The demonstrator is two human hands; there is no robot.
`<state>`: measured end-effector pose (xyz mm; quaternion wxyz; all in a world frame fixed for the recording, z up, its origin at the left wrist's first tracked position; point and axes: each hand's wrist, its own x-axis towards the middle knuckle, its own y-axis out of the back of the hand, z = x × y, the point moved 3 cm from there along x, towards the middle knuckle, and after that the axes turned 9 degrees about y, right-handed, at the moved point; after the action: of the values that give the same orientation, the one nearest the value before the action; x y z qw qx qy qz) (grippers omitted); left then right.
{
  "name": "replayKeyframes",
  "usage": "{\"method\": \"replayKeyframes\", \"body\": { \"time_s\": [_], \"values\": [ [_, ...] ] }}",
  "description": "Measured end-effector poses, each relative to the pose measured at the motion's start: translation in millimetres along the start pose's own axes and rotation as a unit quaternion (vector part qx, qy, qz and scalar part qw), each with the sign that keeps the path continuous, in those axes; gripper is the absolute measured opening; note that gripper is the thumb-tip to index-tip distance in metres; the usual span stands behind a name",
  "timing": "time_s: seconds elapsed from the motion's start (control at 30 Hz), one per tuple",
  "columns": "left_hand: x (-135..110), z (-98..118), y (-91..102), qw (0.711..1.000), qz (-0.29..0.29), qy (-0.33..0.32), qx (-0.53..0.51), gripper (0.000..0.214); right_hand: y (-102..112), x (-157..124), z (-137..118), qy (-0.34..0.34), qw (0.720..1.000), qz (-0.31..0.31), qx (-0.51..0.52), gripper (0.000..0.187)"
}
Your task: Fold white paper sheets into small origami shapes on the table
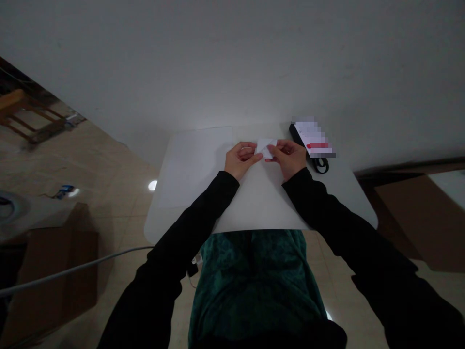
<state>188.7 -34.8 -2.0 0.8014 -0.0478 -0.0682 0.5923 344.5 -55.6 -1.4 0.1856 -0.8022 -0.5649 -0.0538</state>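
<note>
Two-handed pinch on a folded white paper

A wooden chair stands on the tiled floor at far left. On the white table, a pale translucent sheet lies flat under the left hand, whose curled fingers narrowly pinch the paper's left side. The paper sits between both hands, toward the table's far edge. The right hand closes just as narrowly on its right side. Just beyond, a pixelated white card with a red stripe overlaps a black cord.
</note>
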Motion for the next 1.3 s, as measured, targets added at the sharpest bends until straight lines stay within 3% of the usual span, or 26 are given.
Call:
{"method": "replayKeyframes", "body": {
  "time_s": [0.13, 0.3, 0.63, 0.8, 0.93, 1.03, 1.17, 1.3],
  "values": [
    [4, -2, 4.9, 0.999, 0.026, -0.027, 0.019, 0.039, 1, 1, -2, 0.018, 0.999, -0.019, -0.021, 0.034],
    [6, -3, 10.1, 1.000, 0.012, -0.014, 0.019, 0.038, 1, 2, -2, 0.029, 0.998, -0.050, -0.032, 0.041],
    [5, -1, 7.0, 0.999, -0.026, 0.017, 0.021, 0.037, 4, 2, -2, 0.061, 0.997, -0.019, -0.044, 0.040],
    [2, 0, 4.9, 0.992, -0.039, -0.024, 0.114, 0.039, 1, -1, -10, 0.089, 0.990, -0.055, -0.092, 0.038],
    [-3, 8, 2.8, 0.966, 0.005, -0.116, 0.230, 0.027, -3, -3, -11, 0.092, 0.984, -0.109, -0.108, 0.032],
    [-5, 17, 3.9, 0.943, 0.020, -0.176, 0.283, 0.022, -5, -4, -10, 0.088, 0.987, -0.105, -0.086, 0.031],
    [-7, 22, 7.5, 0.898, 0.024, -0.222, 0.380, 0.025, -4, -4, -13, 0.083, 0.988, -0.086, -0.100, 0.031],
    [-9, 24, 6.9, 0.849, 0.002, -0.294, 0.438, 0.029, -2, -3, -25, 0.137, 0.969, -0.132, -0.157, 0.026]
  ]
}}
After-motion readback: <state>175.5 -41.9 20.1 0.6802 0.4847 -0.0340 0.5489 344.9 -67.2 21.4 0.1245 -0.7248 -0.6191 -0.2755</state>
